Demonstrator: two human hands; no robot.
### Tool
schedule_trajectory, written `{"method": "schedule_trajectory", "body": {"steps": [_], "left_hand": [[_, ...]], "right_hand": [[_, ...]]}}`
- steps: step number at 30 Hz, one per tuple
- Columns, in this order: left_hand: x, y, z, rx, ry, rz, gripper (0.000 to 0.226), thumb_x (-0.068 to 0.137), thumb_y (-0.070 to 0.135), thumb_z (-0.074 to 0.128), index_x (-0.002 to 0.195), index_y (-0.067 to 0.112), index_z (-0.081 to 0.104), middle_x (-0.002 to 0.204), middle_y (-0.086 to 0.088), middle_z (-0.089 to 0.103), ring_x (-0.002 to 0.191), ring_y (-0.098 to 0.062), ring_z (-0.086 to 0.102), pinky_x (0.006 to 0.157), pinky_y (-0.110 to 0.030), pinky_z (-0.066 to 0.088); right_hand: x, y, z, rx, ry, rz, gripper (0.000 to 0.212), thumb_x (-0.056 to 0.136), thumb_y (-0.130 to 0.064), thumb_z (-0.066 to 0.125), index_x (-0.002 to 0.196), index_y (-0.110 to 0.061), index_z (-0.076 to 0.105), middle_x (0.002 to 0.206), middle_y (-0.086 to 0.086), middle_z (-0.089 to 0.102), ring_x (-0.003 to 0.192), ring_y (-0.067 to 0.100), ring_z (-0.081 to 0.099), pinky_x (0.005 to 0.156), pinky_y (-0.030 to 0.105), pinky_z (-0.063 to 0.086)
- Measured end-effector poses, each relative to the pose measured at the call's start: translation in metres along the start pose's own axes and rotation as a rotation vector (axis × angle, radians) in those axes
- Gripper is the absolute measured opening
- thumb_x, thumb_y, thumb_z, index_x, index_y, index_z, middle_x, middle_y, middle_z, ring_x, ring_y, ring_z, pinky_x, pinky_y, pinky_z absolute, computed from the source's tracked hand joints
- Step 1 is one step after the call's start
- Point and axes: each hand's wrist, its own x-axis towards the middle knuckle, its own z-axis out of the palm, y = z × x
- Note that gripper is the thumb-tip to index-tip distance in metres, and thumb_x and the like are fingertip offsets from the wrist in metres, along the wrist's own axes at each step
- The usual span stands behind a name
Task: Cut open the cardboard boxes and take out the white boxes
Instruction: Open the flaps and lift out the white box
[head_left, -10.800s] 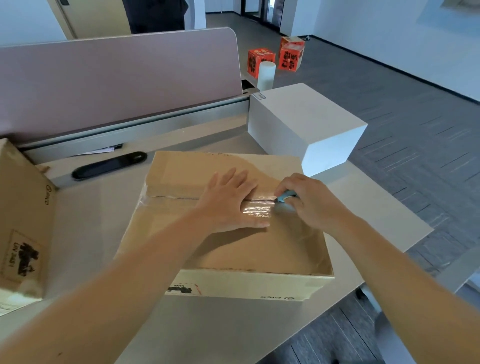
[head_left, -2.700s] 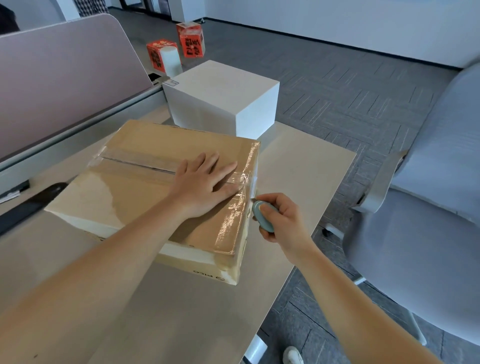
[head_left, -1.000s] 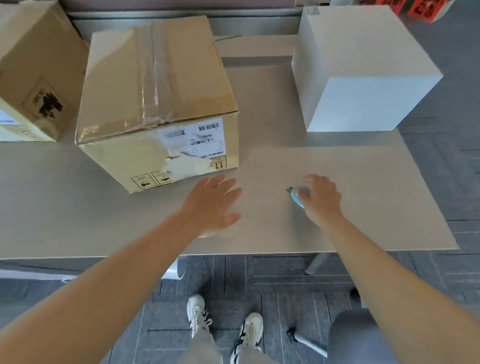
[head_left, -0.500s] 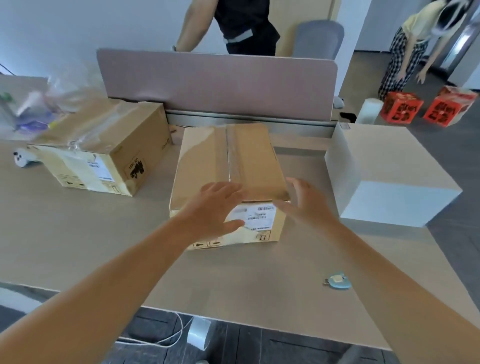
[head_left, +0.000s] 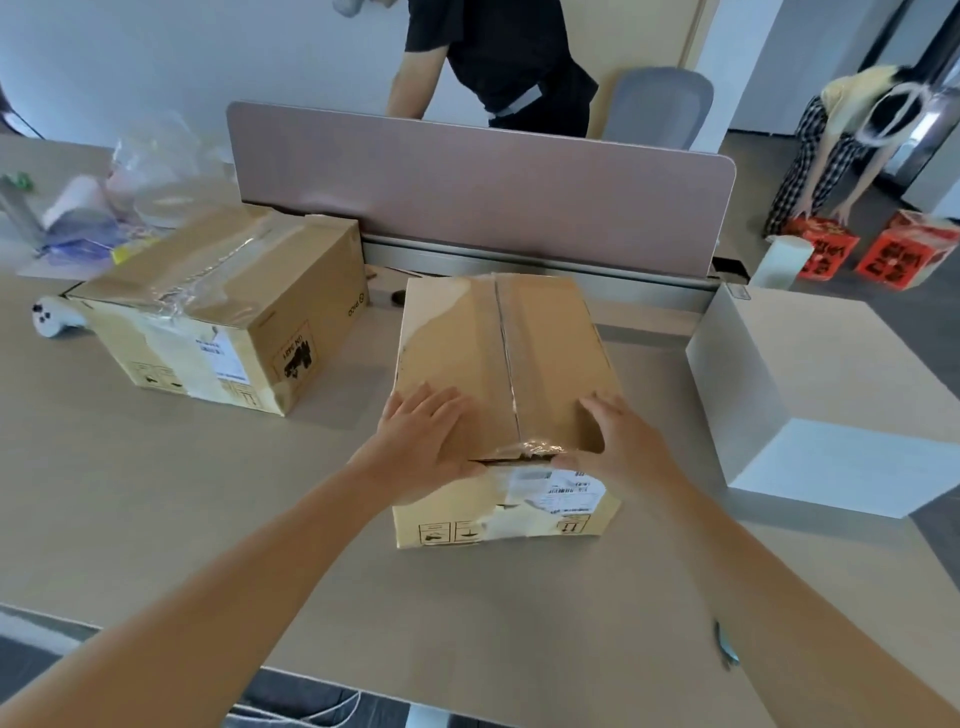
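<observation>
1. Now, the step seems to be prying open the cut box (head_left: 501, 374) at frame centre; its tape seam is slit and a dark gap shows at the near top edge.
2. Next, as I judge it, both flaps must be lifted apart, then the white box inside drawn out; it is not visible yet.
3. At centre left, the left hand (head_left: 423, 441) lies on the left flap, fingers spread flat, thumb at the near edge.
4. Right of the seam, the right hand (head_left: 618, 441) rests on the right flap, fingers loosely together, thumb hooked at the gap.
5. At lower right, the cutter (head_left: 724, 644) lies on the desk (head_left: 156, 519), part hidden by the forearm.
6. One white box (head_left: 831, 400) already stands at the right edge.
</observation>
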Motion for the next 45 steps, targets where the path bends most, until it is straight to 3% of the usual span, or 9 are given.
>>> {"method": "schedule_trajectory", "body": {"steps": [4,12,17,22,26,29,32,35,45], "left_hand": [[-0.004,-0.004,0.0,-0.118,0.047,0.019,0.109,0.053,0.078,0.01,0.147,0.023,0.017,0.155,0.006,0.016,0.144,-0.017,0.002,0.114,-0.036,-0.003],[-0.014,-0.018,-0.013,-0.499,0.163,0.021,0.067,0.092,0.033,0.051,0.145,0.031,0.011,0.153,0.007,0.017,0.141,-0.017,0.016,0.115,-0.04,0.019],[-0.008,-0.023,-0.032,-0.07,0.073,0.178,0.087,0.087,0.032,0.06,0.135,0.045,-0.011,0.155,-0.006,0.015,0.14,-0.03,0.019,0.114,-0.046,0.021],[-0.008,-0.019,-0.041,0.365,0.295,0.358,0.103,0.048,0.036,0.09,0.134,0.025,0.035,0.128,-0.023,0.054,0.11,-0.042,0.058,0.087,-0.057,0.043],[-0.015,-0.009,-0.057,0.518,0.315,0.24,0.094,0.041,0.052,0.085,0.121,0.022,0.047,0.126,-0.02,0.056,0.113,-0.039,0.056,0.094,-0.062,0.036],[-0.031,0.003,-0.069,0.512,0.319,0.03,0.078,0.072,0.061,0.061,0.135,0.023,0.039,0.15,-0.012,0.025,0.14,-0.032,0.019,0.112,-0.056,0.002],[-0.046,0.014,-0.077,0.552,0.368,-0.236,0.078,0.079,0.068,0.038,0.134,0.014,0.037,0.151,-0.009,0.017,0.142,-0.028,0.004,0.112,-0.053,-0.005],[-0.051,0.012,-0.074,0.629,0.306,-0.474,0.091,0.082,0.072,0.025,0.141,0.002,0.026,0.153,-0.015,0.011,0.143,-0.031,-0.002,0.111,-0.059,-0.001],[-0.035,-0.003,-0.022,0.269,-0.016,-0.653,0.098,0.08,0.078,0.02,0.147,0.007,0.013,0.155,-0.017,0.008,0.144,-0.032,-0.001,0.111,-0.055,-0.005]], "right_hand": [[-0.004,-0.003,-0.001,-0.025,0.018,-0.041,0.069,0.086,-0.044,0.055,0.141,-0.011,0.029,0.146,0.006,0.031,0.134,0.019,0.029,0.1,0.027,0.029],[-0.01,-0.008,0.001,0.095,0.107,-0.086,0.057,0.094,-0.043,0.041,0.142,-0.015,0.025,0.131,0.003,0.047,0.098,0.015,0.048,0.074,0.02,0.036],[-0.009,-0.014,0.0,0.001,0.102,-0.188,0.056,0.096,-0.033,0.038,0.146,-0.025,0.013,0.151,0.003,0.022,0.126,0.025,0.042,0.098,0.034,0.039],[-0.016,-0.028,-0.008,-0.257,0.247,-0.348,0.088,0.078,0.012,0.059,0.135,-0.036,0.012,0.146,0.021,0.029,0.132,0.039,0.035,0.098,0.048,0.043],[-0.017,-0.028,-0.016,-0.477,0.502,-0.385,0.06,0.046,0.006,0.082,0.1,-0.011,0.062,0.11,0.024,0.062,0.099,0.042,0.062,0.073,0.051,0.054],[-0.023,-0.035,-0.027,-0.669,0.582,-0.278,0.035,0.056,-0.021,0.082,0.083,-0.004,0.069,0.112,0.022,0.063,0.106,0.037,0.061,0.087,0.054,0.048],[-0.031,-0.038,-0.035,-0.852,0.571,-0.034,0.034,0.075,-0.033,0.065,0.09,-0.004,0.071,0.136,0.023,0.047,0.133,0.037,0.036,0.111,0.055,0.018],[-0.033,-0.029,-0.039,-0.918,0.318,0.119,0.041,0.093,-0.036,0.038,0.111,-0.011,0.064,0.15,0.024,0.024,0.142,0.038,-0.009,0.106,0.057,-0.021],[-0.017,0.022,-0.009,-0.175,0.07,0.381,0.081,0.082,-0.066,0.042,0.136,-0.007,0.03,0.14,0.021,0.035,0.131,0.04,0.029,0.107,0.049,0.025]]}}
